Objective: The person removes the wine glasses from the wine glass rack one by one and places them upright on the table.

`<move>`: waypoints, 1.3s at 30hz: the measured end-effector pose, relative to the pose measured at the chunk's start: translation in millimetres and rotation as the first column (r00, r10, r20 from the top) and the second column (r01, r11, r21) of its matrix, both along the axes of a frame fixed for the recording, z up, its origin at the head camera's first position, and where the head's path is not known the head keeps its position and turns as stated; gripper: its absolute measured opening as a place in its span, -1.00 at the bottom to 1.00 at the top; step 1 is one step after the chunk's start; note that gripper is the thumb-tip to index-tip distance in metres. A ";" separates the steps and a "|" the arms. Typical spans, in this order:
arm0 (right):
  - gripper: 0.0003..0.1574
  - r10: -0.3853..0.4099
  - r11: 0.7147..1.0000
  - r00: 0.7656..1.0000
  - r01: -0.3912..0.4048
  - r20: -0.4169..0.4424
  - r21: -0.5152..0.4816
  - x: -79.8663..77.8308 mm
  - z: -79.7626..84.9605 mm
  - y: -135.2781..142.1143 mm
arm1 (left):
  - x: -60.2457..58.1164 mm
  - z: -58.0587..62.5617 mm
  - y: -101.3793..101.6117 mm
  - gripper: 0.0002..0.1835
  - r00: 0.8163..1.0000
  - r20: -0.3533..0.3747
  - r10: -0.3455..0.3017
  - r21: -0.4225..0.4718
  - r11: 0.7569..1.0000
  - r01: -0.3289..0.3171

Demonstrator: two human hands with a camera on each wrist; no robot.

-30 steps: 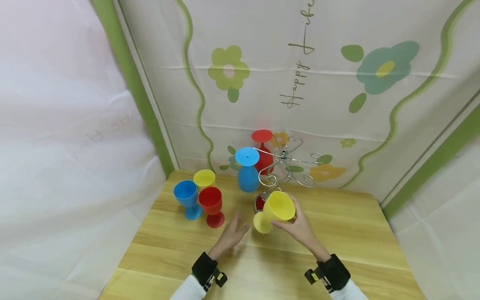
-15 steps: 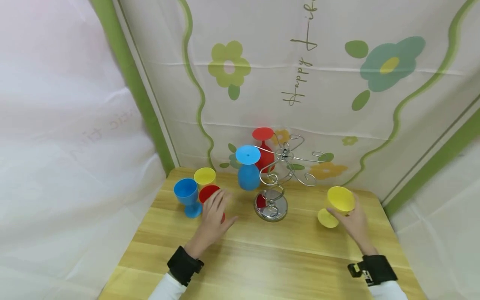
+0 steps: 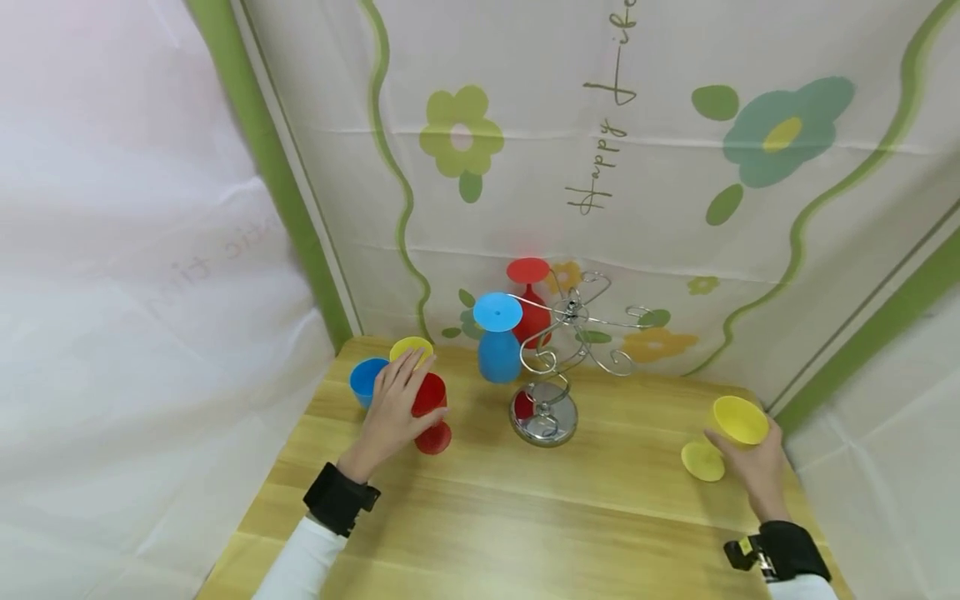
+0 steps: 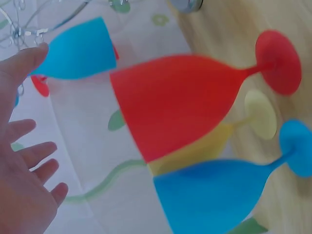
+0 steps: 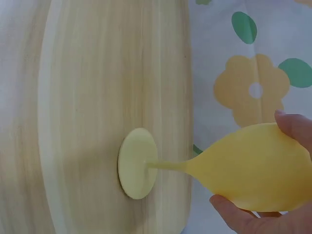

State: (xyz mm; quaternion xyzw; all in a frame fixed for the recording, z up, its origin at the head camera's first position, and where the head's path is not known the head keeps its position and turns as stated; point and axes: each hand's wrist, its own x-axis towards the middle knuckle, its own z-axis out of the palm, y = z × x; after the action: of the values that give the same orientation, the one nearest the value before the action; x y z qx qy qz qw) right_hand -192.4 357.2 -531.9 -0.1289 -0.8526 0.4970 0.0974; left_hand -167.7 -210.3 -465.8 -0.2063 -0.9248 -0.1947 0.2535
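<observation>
In the head view my right hand (image 3: pixel 759 467) holds a yellow plastic goblet (image 3: pixel 738 422) upright by its bowl at the table's right side. The right wrist view shows thumb and fingers around the bowl; the round foot (image 5: pixel 138 163) is at or just over the tabletop. My left hand (image 3: pixel 386 417) hovers above a group of upright goblets at the left, its fingers loosely spread and holding nothing. Nearest it stand a red goblet (image 3: pixel 431 395), a blue goblet (image 3: pixel 364 380) and a second yellow goblet (image 3: pixel 412 346). The left wrist view shows this hand apart from their rims.
A silver wire goblet rack (image 3: pixel 543 427) stands at the back middle, its curled arms spreading outward. From its left side hang an upside-down blue goblet (image 3: pixel 499 357) and an upside-down red goblet (image 3: pixel 535 323). A printed curtain (image 3: pixel 637 225) rises behind the wooden table (image 3: pixel 570 517).
My right hand has carried the yellow goblet from in front of the rack to the table's right side. My left hand has moved left, over the standing goblets.
</observation>
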 end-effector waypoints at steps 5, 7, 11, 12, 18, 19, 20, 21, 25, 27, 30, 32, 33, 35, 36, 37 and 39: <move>0.32 -0.055 0.998 0.998 0.055 0.016 0.007 1.7 -5.3 -1.3 | -4.9 7.9 -6.1 -0.06 1.000 -0.002 0.001 0.001 1.000 -0.001; 0.32 -0.057 0.998 0.998 0.057 -0.005 0.012 -0.7 -5.2 -1.9 | -8.0 14.0 -4.1 -0.06 1.000 -0.004 -0.019 0.014 1.000 0.019; 0.29 -0.036 0.999 0.999 0.036 -0.032 -0.012 -3.9 -5.2 -2.2 | -19.8 32.2 7.6 -0.01 0.996 -0.030 -0.084 0.025 0.996 0.085; 0.28 -0.034 0.999 0.999 0.033 -0.031 -0.018 -4.0 -5.4 -2.1 | -23.9 37.5 11.8 -0.01 0.994 -0.043 -0.104 0.017 0.994 0.104; 0.23 -0.015 0.999 0.998 0.013 -0.055 -0.034 -3.5 -7.6 -1.7 | -51.7 61.7 37.7 -0.07 0.972 -0.123 -0.201 -0.021 0.980 0.200; 0.23 -0.006 0.999 0.998 0.004 -0.064 -0.037 -3.4 -7.7 -1.8 | -55.6 64.5 41.8 -0.08 0.970 -0.126 -0.209 -0.025 0.978 0.208; 0.22 0.001 0.999 0.998 -0.004 -0.071 -0.039 -3.4 -7.6 -2.0 | -59.2 66.9 45.8 -0.09 0.968 -0.123 -0.217 -0.033 0.976 0.214; 0.22 0.008 0.999 0.997 -0.011 -0.073 -0.042 -3.2 -7.4 -2.1 | -62.3 69.4 50.0 -0.09 0.967 -0.120 -0.222 -0.045 0.975 0.218; 0.23 0.021 0.999 0.997 -0.024 -0.080 -0.034 -2.7 -7.4 -1.5 | -72.8 76.2 65.4 -0.16 0.961 -0.111 -0.253 -0.108 0.964 0.241; 0.23 0.018 0.999 0.997 -0.020 -0.079 -0.029 -3.2 -8.0 -1.5 | -76.2 77.0 70.9 -0.21 0.957 -0.110 -0.269 -0.135 0.958 0.254; 0.25 0.010 1.000 0.997 -0.012 -0.076 -0.027 -3.6 -9.1 -1.4 | -78.6 76.2 76.4 -0.29 0.955 -0.106 -0.277 -0.164 0.952 0.258; 0.26 0.003 1.000 0.998 -0.005 -0.069 -0.025 -3.7 -9.5 -1.5 | -79.2 75.0 78.7 -0.33 0.956 -0.112 -0.272 -0.180 0.951 0.250; 0.26 0.000 1.000 0.998 -0.002 -0.066 -0.026 -3.9 -9.6 -1.5 | -79.4 74.5 79.7 -0.34 0.957 -0.115 -0.266 -0.186 0.952 0.243; 0.27 -0.007 1.000 0.998 0.005 -0.062 -0.025 -4.3 -9.4 -1.2 | -79.7 73.2 81.6 -0.35 0.959 -0.128 -0.254 -0.189 0.955 0.228; 0.26 -0.010 1.000 0.998 0.009 -0.060 -0.026 -4.5 -9.3 -1.3 | -80.0 72.5 82.6 -0.35 0.960 -0.136 -0.247 -0.193 0.957 0.219; 0.26 -0.013 1.000 0.998 0.012 -0.057 -0.025 -4.8 -9.1 -1.5 | -80.1 72.0 83.6 -0.35 0.960 -0.144 -0.240 -0.194 0.958 0.210; 0.27 -0.021 0.999 0.999 0.020 -0.049 -0.025 -5.5 -8.9 -2.3 | -80.2 71.0 85.4 -0.34 0.962 -0.155 -0.226 -0.199 0.961 0.194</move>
State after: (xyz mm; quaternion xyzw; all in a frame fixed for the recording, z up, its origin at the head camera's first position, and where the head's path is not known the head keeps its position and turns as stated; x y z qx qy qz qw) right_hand -197.9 354.9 -540.8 -0.1266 -0.8423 0.5095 0.1221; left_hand -248.0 -124.9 -394.8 -0.3423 -0.8855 -0.1161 0.2920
